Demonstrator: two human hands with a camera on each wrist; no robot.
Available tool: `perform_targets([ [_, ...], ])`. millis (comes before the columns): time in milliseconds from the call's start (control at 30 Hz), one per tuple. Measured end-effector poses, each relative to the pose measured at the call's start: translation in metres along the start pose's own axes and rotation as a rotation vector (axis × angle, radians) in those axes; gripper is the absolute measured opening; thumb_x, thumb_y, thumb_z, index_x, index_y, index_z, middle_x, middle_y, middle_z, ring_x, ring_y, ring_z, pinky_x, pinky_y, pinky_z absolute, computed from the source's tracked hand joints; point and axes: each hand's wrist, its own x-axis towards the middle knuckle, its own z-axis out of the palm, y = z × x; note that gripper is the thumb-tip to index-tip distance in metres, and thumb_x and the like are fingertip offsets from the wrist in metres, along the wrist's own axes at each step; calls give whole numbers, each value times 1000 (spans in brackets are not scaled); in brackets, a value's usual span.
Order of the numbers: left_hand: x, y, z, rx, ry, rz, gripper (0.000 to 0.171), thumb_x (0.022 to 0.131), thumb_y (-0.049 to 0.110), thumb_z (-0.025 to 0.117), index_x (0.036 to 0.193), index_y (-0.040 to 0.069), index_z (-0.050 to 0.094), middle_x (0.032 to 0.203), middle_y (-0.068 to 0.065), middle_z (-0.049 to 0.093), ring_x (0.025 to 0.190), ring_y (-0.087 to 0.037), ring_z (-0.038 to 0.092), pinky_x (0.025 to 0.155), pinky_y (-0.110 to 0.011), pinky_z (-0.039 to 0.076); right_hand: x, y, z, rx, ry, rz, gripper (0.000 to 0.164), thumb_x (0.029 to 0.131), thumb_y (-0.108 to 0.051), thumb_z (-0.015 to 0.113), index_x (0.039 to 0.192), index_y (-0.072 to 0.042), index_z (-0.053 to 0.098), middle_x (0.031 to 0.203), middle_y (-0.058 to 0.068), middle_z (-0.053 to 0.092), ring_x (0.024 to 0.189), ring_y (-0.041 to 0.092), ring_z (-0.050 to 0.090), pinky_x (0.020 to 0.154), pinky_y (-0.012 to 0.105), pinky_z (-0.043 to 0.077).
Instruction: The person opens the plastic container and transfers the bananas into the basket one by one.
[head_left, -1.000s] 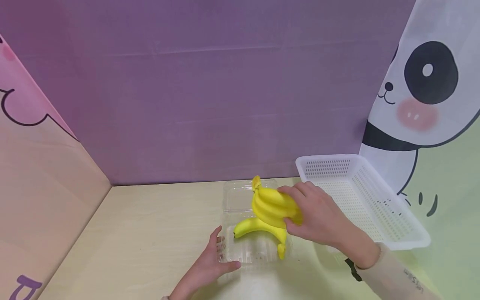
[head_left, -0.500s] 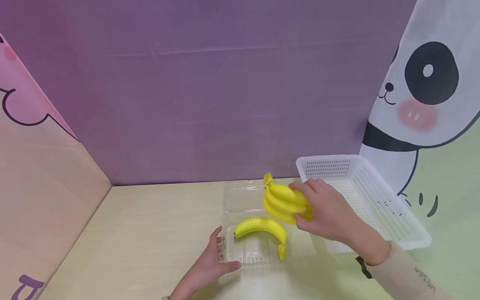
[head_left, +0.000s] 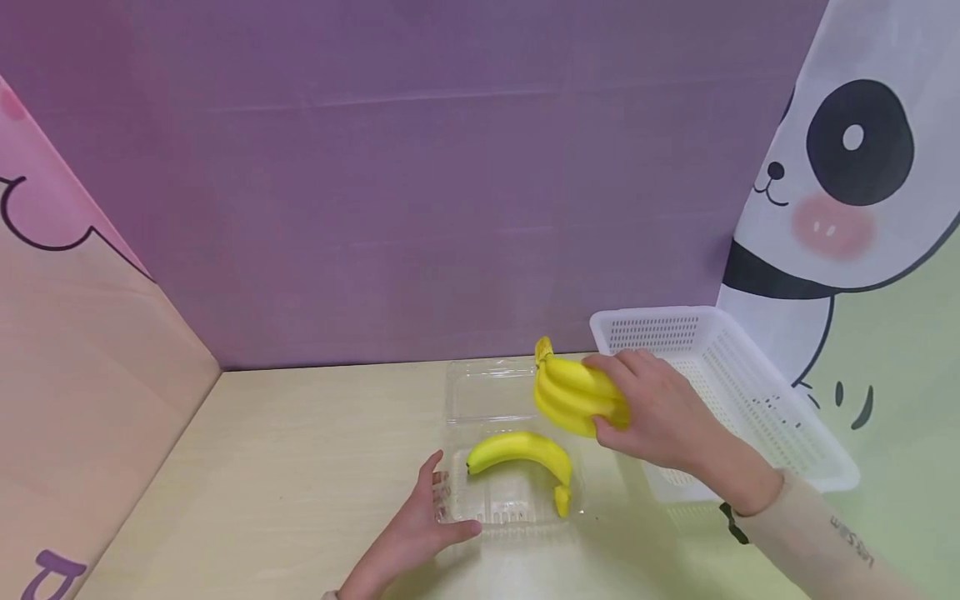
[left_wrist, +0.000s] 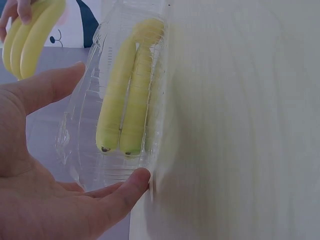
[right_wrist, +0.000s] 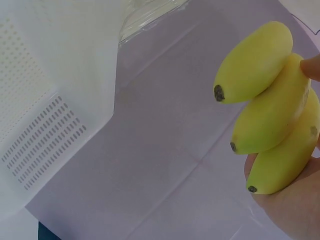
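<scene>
Banana bunch (head_left: 573, 398), clamped in the right hand (head_left: 656, 410), is raised between clear container (head_left: 487, 400) and white basket (head_left: 652, 335); probably light, firm, slightly slippery, best gripped round its middle. Left hand (head_left: 420, 521), fingers apart, braces the container's left end.

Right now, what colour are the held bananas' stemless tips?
Blackish; the stemless tips show best in the right wrist view.

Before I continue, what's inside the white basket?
In the head view, inside the white basket, only perforated floor and sides show. The right hand, gripping a banana bunch, and the forearm block part of the interior; anything behind them cannot be seen.
</scene>
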Motion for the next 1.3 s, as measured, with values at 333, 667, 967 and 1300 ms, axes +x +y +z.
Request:
perform_targets([
  [333, -1, -1, -1, 1, 0, 4, 117, 80, 26, 88, 161, 8, 5, 155, -32, 29, 137, -51, 39, 106, -63, 40, 1, 7, -5, -21, -25, 44, 57, 69, -19, 80, 122, -8, 63, 94, 3, 60, 81, 19, 53, 64, 35, 47],
  [667, -1, 0, -1, 1, -1, 9, 116, 80, 25, 88, 160, 8, 6, 154, -33, 30, 134, -52, 42, 104, -62, 42, -1, 19, -9, -47, -27, 60, 54, 70, -19, 79, 120, -6, 64, 91, 4, 59, 78, 20, 52, 64, 35, 47],
  [967, 1, -3, 0, 5, 10, 13, 115, 80, 23, 88, 160, 8, 7, 154, -33, 31, 135, -51, 42, 105, -61, 42, -4, 32, -13, -77, -40, 93, 57, 69, -18, 81, 121, -4, 62, 93, 8, 62, 79, 23, 54, 64, 38, 47],
  [1300, 2, -4, -1, 3, 5, 26, 115, 81, 21, 88, 160, 7, 6, 153, -34, 30, 135, -52, 42, 105, -62, 42, -12, 49, -15, -108, -36, 124, 55, 69, -18, 79, 120, -5, 62, 89, 8, 59, 76, 24, 51, 60, 37, 43],
])
